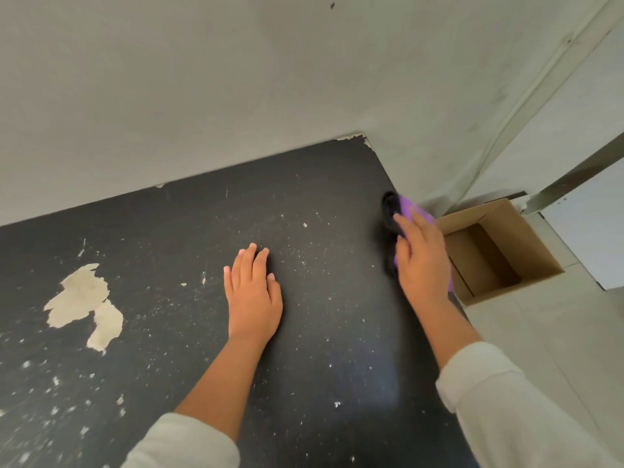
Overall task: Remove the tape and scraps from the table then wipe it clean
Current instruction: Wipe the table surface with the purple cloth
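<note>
Right hand (423, 261) presses a soft, limp purple cloth (413, 211) flat at the tabletop (189, 231) edge, fingers straight; left hand (253, 292) rests open; cloth likely bunches, best held by palm pressure.

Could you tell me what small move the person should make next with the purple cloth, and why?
Probably sweep the purple cloth under the right hand past the black table's right edge, since the open cardboard box sits below it. Pale flecks still dot the surface.

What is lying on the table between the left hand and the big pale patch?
In the head view, only small pale scraps and fine specks lie on the black table between the left hand and the pale patch.
</note>
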